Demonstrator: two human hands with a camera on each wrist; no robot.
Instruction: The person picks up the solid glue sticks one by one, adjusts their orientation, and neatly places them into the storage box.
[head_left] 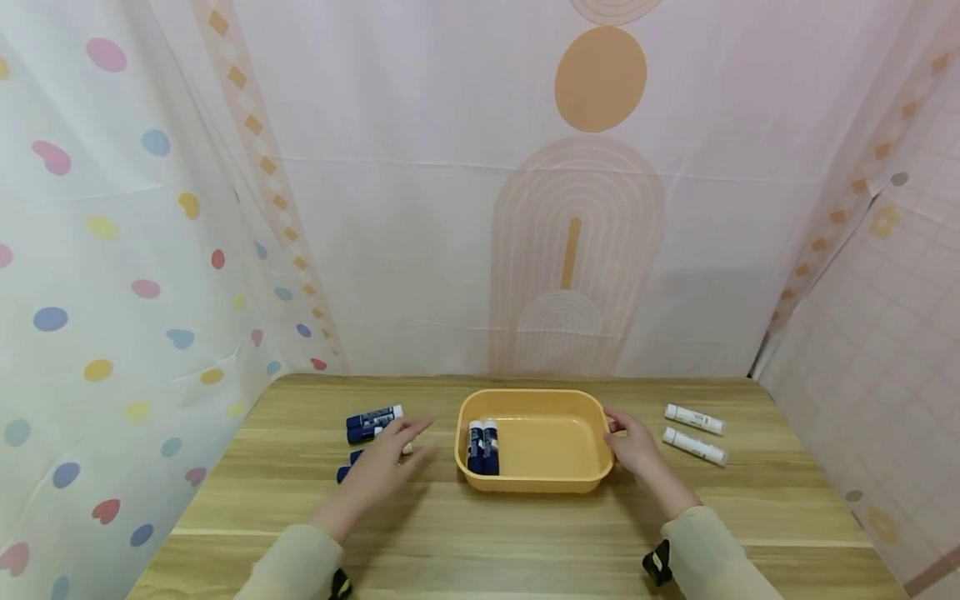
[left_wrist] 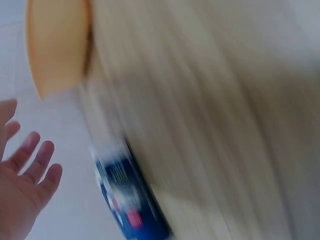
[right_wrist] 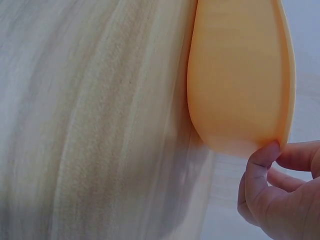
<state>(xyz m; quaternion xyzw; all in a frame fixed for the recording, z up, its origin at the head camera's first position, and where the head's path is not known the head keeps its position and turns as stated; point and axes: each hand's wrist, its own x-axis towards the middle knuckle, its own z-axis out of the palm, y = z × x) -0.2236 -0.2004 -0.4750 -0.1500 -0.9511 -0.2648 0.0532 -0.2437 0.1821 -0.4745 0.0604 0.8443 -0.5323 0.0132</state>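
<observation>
A yellow plastic tray (head_left: 555,485) stands mid-table, with two blue glue sticks (head_left: 483,450) with white caps side by side at its left end. My right hand (head_left: 633,446) pinches the tray's right rim between thumb and fingers, as the right wrist view also shows on the tray wall (right_wrist: 240,80). Left of the tray, my left hand (head_left: 382,467) hovers with fingers spread, holding nothing. Several more blue glue sticks (head_left: 373,419) lie beyond and beneath it, some partly hidden by the hand. Blurred in the left wrist view, blue sticks (left_wrist: 131,205) lie beside the fingers (left_wrist: 37,165).
Two white tubes (head_left: 694,446) lie on the wooden table (head_left: 510,542) to the right of the tray. Patterned curtains (head_left: 420,250) hang behind the table and along both sides.
</observation>
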